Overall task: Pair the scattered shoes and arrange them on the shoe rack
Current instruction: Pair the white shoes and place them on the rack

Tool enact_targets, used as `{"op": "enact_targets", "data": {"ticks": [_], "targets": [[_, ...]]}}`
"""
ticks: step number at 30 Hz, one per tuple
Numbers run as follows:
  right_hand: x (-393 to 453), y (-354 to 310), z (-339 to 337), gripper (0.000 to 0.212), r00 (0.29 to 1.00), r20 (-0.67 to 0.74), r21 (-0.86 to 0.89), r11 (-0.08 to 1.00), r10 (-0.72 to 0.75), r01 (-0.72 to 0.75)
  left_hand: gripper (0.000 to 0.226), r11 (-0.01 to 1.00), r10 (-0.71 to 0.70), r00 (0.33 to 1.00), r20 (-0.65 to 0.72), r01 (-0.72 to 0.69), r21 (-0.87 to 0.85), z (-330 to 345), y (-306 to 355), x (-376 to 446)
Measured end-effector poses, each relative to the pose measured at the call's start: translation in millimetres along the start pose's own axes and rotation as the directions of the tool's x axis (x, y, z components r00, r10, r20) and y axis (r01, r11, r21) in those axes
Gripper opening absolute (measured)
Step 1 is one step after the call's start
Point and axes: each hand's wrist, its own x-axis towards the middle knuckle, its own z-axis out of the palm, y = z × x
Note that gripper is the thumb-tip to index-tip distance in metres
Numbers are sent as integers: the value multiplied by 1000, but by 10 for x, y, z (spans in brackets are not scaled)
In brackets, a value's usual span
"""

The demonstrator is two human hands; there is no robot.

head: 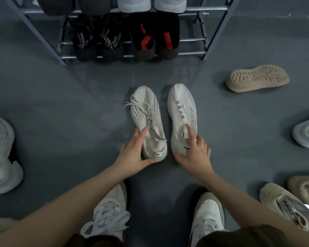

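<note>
Two white knit sneakers stand side by side on the grey floor, toes toward the shoe rack [207, 38]. My left hand [134, 152] grips the heel of the laced sneaker [148, 113]. My right hand [194, 152] holds the heel of the laceless sneaker [181, 107], index finger stretched along its top. The rack's lower shelf holds a black pair [98, 40] and a black-and-red pair [155, 36]. Its upper shelf holds a dark pair and a white pair [152, 4], cut off by the frame's top.
A beige shoe [257, 78] lies sole-up at the right. White shoes lie at the left edge [0, 154] and right edge [307, 132]. Two beige shoes [282, 202] lie at lower right. My own feet in white sneakers [111, 211] stand at the bottom.
</note>
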Motion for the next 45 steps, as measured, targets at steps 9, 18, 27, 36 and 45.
{"op": "enact_targets", "data": {"ticks": [9, 18, 27, 36, 45], "targets": [[-4, -62, -315, 65, 994, -108, 152, 988, -3, 20, 76, 959, 61, 990, -130, -22, 282, -57, 557, 66], [-183, 217, -1276, 60, 955, -295, 210, 977, 22, 43, 47, 922, 367, 914, -171, -333, 198, -28, 1657, 505], [-348, 1050, -1640, 58, 849, -465, 231, 960, 250, -157, 45, 814, 556, 831, -21, -540, 214, 612, 2548, 954], [-149, 2294, -1913, 59, 607, -541, 460, 809, 582, -365, 49, 751, 598, 784, 169, -621, 224, 1759, 3482, 1692], [-86, 2954, -1884, 61, 568, -520, 510, 766, 637, -391, 75, 717, 462, 801, 382, -590, 370, 2593, 3872, 2272]]}}
